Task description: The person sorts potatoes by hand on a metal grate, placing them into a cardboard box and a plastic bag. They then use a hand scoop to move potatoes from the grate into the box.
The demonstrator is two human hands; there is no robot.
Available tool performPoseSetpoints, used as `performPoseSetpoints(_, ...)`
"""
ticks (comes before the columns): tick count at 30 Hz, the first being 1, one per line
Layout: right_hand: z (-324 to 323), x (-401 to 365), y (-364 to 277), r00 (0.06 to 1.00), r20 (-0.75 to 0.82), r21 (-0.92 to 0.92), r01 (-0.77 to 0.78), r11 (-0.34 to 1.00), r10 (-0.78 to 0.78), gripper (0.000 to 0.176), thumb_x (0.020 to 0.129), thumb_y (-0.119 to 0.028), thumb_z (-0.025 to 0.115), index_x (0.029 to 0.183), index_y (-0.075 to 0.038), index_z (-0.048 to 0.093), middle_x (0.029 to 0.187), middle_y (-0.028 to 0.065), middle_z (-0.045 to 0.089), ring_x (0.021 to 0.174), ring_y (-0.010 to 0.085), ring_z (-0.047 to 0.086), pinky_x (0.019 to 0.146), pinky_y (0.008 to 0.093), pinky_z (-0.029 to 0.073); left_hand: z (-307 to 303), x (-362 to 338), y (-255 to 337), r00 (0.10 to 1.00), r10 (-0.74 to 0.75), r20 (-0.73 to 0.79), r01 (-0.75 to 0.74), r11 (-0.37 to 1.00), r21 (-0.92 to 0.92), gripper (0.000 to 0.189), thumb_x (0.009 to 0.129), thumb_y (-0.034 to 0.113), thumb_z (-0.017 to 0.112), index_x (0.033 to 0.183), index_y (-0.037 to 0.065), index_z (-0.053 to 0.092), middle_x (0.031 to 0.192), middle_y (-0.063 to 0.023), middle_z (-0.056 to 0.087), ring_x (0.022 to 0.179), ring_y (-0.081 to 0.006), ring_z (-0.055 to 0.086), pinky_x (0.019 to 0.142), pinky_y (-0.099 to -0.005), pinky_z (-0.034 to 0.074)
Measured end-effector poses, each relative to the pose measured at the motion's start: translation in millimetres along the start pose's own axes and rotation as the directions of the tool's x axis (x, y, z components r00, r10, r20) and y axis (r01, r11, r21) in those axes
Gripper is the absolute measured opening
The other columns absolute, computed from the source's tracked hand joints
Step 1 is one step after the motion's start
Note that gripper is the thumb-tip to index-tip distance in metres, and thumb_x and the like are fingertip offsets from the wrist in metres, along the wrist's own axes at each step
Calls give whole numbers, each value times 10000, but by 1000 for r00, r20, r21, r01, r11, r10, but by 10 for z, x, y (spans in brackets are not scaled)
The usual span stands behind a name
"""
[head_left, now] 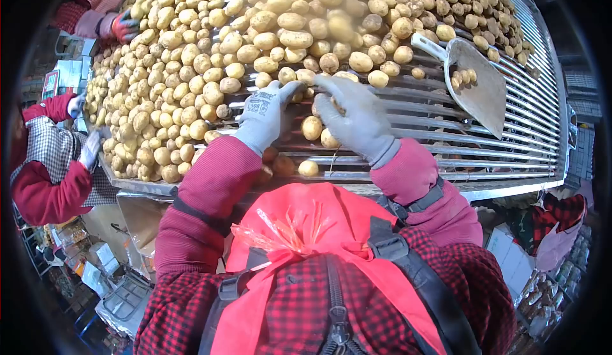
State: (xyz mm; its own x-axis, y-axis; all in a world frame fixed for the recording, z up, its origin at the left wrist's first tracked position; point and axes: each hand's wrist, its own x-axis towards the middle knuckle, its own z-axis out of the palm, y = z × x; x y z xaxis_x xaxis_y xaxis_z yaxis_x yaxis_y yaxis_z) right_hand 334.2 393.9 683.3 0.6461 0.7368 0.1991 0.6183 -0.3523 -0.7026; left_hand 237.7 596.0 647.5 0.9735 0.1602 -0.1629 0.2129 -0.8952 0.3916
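Both my hands wear grey gloves and reach over a slatted metal table (446, 130) heaped with potatoes (185, 68). My left hand (266, 112) is at the near edge of the pile, its fingers bent toward potatoes between the hands; what they hold, if anything, is hidden. To its right, my right hand (357, 116) is curled over a partly hidden potato, blurred by motion. Two loose potatoes (312, 128) lie on the slats just under the right hand, and another potato (308, 168) sits nearer my body.
A metal scoop (481, 90) with small potatoes in it lies on the slats at the right. One co-worker (60, 157) in a checked apron works at the left edge; another's red-gloved hand (125, 27) is at the upper left. White boxes (510, 256) stand below the table's right side.
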Motion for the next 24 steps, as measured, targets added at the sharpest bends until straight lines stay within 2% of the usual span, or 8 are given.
performPoseSetpoints(3,-37,-56,221,971,-200,-131,110,985,-135,330,941,-266,676,1213,-78,686,1074,152,720,988,350,690,858,490,537,27,-62,-53,996,63,-57,-65,998,-28,576,814,79,747,1371,155,620,1139,-173,656,1022,-404,677,839,-513,549)
performPoseSetpoints(5,-183,-174,244,998,63,-209,3,978,11,338,982,-258,677,1239,-41,711,1215,151,729,1118,334,693,978,394,543,11,-92,-75,996,66,-65,-71,994,-82,529,826,81,740,1336,179,640,1135,-172,660,1034,-393,676,852,-504,547)
performPoseSetpoints(7,-317,-241,83,967,212,-84,-127,988,142,316,968,-229,696,1214,-33,720,1163,149,748,1055,329,711,943,373,554,8,-116,-101,995,76,-71,-85,987,-136,484,838,83,732,1301,203,660,1131,-170,664,1045,-382,674,866,-496,545)
performPoseSetpoints(9,-252,-386,83,848,508,415,-396,819,153,290,970,-219,685,1200,-47,728,1105,145,757,987,320,719,892,373,561,-45,-160,-105,969,20,-247,-118,914,-389,396,854,81,753,1238,159,695,1085,-135,695,966,-311,696,828,-425,562)
performPoseSetpoints(11,-169,-345,81,936,351,293,-129,947,20,280,994,-233,646,1199,-65,735,1095,152,756,963,326,727,878,385,565,-182,-300,-117,973,-222,-64,117,710,-695,366,908,45,735,1268,92,690,1064,-12,717,836,-79,629,768,-256,538)
performPoseSetpoints(13,-111,-106,97,994,104,24,19,1000,-22,313,1019,-274,607,1239,-83,721,1084,162,755,945,350,730,879,408,569,-229,-455,-221,950,-295,-103,87,567,-819,380,914,39,733,1289,68,683,1067,23,694,857,-42,592,767,-227,519)
performPoseSetpoints(17,66,368,-74,809,556,-332,5,943,191,406,1020,-362,555,1328,-115,654,1129,198,734,1018,395,708,875,509,550,-284,-606,-363,919,-378,-113,84,466,-881,418,918,29,731,1329,80,670,1074,17,683,816,-33,561,714,-205,491)
performPoseSetpoints(24,442,837,23,756,628,-367,76,927,186,381,981,-396,550,1118,-82,718,1037,199,743,1039,386,713,913,521,537,-210,-759,-559,835,-517,-190,4,351,-937,430,924,31,734,1344,90,660,1060,3,679,799,-51,597,655,-212,485)
